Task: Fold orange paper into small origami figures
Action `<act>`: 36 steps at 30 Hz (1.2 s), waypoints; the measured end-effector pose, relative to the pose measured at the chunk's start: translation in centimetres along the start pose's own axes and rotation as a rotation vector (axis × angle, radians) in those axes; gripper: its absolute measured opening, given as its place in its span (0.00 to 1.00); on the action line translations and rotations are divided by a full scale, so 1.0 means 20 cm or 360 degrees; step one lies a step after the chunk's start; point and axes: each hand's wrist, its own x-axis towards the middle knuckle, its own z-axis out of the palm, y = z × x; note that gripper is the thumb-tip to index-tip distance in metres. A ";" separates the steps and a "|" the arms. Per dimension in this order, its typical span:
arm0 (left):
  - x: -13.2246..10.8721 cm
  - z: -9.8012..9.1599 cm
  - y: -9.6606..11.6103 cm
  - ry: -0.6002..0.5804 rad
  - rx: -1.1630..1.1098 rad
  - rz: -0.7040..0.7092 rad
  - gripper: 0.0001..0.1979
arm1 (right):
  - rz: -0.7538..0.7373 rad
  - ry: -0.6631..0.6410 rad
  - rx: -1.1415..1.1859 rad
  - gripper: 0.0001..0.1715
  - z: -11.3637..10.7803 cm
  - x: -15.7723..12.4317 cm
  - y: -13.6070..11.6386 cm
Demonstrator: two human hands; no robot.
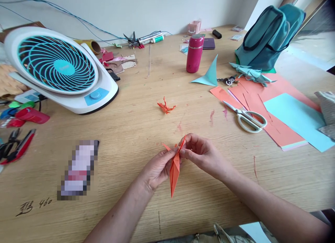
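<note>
An orange folded paper figure [175, 169] is held between my two hands above the table, one long point toward me and narrower points upward. My left hand [159, 166] grips it from the left, thumb pressed on its middle. With thumb and fingers closed, my right hand [201, 154] pinches the upper right point. Some of the fingers behind the paper are hidden. Beyond my hands lies a small orange origami piece [165, 107] with thin, spiky limbs.
White-handled scissors [247, 118] lie on orange and blue paper sheets [295, 117] at right. A fan [65, 68] stands at left, near a blurred-out phone [80, 168]. Farther back are a magenta flask [195, 54], a folded blue paper [209, 74], keys [229, 80] and a teal bag [269, 37].
</note>
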 end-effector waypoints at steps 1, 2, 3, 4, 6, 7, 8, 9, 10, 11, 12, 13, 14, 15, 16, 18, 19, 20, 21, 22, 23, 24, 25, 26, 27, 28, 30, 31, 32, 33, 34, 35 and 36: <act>0.00 0.00 0.00 0.0005 0.0008 0.0021 0.07 | 0.0002 0.0011 -0.0033 0.11 0.00 0.00 0.00; 0.00 0.01 0.00 0.0005 0.0018 0.0048 0.08 | 0.0002 0.0032 -0.0065 0.10 0.00 0.00 0.00; 0.00 0.01 0.00 0.0004 0.0030 0.0077 0.10 | 0.0002 0.0063 -0.0091 0.10 0.00 0.00 0.00; 0.00 0.01 0.00 0.0007 0.0045 0.0097 0.12 | 0.0001 0.0098 -0.0106 0.10 0.00 0.00 0.00; -0.01 0.01 -0.01 0.0026 0.0078 0.0118 0.15 | -0.0004 0.0151 -0.0122 0.11 0.00 0.00 0.00; -0.01 0.01 -0.01 0.0038 0.0098 0.0122 0.16 | -0.0005 0.0163 -0.0126 0.13 0.00 0.00 0.00; -0.01 0.01 -0.01 0.0048 0.0119 0.0126 0.16 | -0.0004 0.0170 -0.0129 0.14 0.00 0.00 0.00; 0.00 0.01 -0.01 0.0057 0.0140 0.0133 0.16 | 0.0000 0.0174 -0.0134 0.15 0.00 0.00 0.00; 0.00 0.01 -0.01 0.0066 0.0157 0.0140 0.16 | 0.0004 0.0176 -0.0140 0.15 0.00 0.00 -0.01; 0.00 0.01 -0.01 0.0076 0.0171 0.0144 0.16 | 0.0005 0.0178 -0.0145 0.15 0.00 0.00 -0.01; 0.00 0.01 -0.01 0.0089 0.0179 0.0146 0.16 | 0.0005 0.0177 -0.0148 0.15 0.00 0.00 -0.01; 0.00 0.01 -0.01 0.0101 0.0182 0.0146 0.16 | 0.0001 0.0174 -0.0151 0.15 0.00 0.00 -0.01; 0.00 0.01 -0.01 0.0111 0.0182 0.0144 0.16 | -0.0005 0.0169 -0.0154 0.14 0.00 0.00 -0.01; 0.00 0.01 -0.01 0.0114 0.0184 0.0142 0.16 | -0.0009 0.0162 -0.0155 0.14 -0.01 0.00 -0.01; 0.00 0.01 -0.01 0.0112 0.0185 0.0143 0.16 | -0.0012 0.0154 -0.0154 0.14 -0.01 0.00 0.00; 0.00 0.02 -0.01 0.0093 0.0195 0.0161 0.16 | -0.0015 0.0145 -0.0159 0.14 -0.01 -0.01 0.00; 0.00 0.02 -0.01 0.0082 0.0203 0.0168 0.15 | -0.0017 0.0145 -0.0164 0.14 -0.01 -0.01 0.00; -0.01 0.02 -0.01 0.0075 0.0211 0.0172 0.15 | -0.0020 0.0148 -0.0171 0.14 -0.01 -0.01 0.00; -0.01 0.02 -0.01 0.0072 0.0220 0.0173 0.15 | -0.0021 0.0153 -0.0176 0.14 -0.01 -0.01 0.00; -0.01 0.02 -0.01 0.0072 0.0227 0.0174 0.15 | -0.0020 0.0158 -0.0179 0.14 -0.01 -0.01 0.00; -0.01 0.02 -0.01 0.0073 0.0235 0.0175 0.16 | -0.0012 0.0159 -0.0178 0.14 -0.01 -0.01 0.00; -0.01 0.02 -0.01 0.0077 0.0241 0.0173 0.16 | -0.0003 0.0157 -0.0174 0.14 -0.01 -0.01 -0.01; -0.01 0.02 -0.01 0.0084 0.0246 0.0169 0.17 | 0.0005 0.0157 -0.0169 0.14 0.00 -0.01 -0.01; -0.01 0.02 -0.02 0.0090 0.0252 0.0161 0.17 | 0.0009 0.0156 -0.0165 0.14 0.00 -0.01 -0.01; -0.01 0.02 -0.02 0.0094 0.0259 0.0150 0.17 | 0.0007 0.0156 -0.0162 0.13 0.00 -0.01 -0.01; -0.01 0.02 -0.02 0.0089 0.0275 0.0142 0.18 | 0.0001 0.0160 -0.0161 0.13 0.00 -0.01 -0.01; -0.02 0.02 -0.01 0.0045 0.0333 0.0156 0.17 | -0.0002 0.0175 -0.0174 0.12 0.00 -0.01 -0.02; -0.02 0.03 -0.01 0.0013 0.0371 0.0178 0.17 | 0.0003 0.0183 -0.0184 0.12 0.00 -0.01 -0.02; -0.03 0.03 -0.01 -0.0015 0.0411 0.0206 0.17 | 0.0007 0.0192 -0.0196 0.12 0.00 -0.01 -0.02; -0.03 0.03 -0.01 -0.0031 0.0448 0.0236 0.17 | 0.0009 0.0201 -0.0207 0.12 0.00 -0.01 -0.02; -0.03 0.04 0.00 -0.0033 0.0479 0.0259 0.17 | 0.0007 0.0209 -0.0216 0.12 0.00 -0.01 -0.02; -0.04 0.04 0.00 -0.0019 0.0504 0.0273 0.17 | 0.0001 0.0216 -0.0224 0.12 0.00 -0.01 -0.02; -0.04 0.04 0.00 0.0004 0.0526 0.0282 0.17 | -0.0005 0.0219 -0.0229 0.12 0.00 -0.01 -0.02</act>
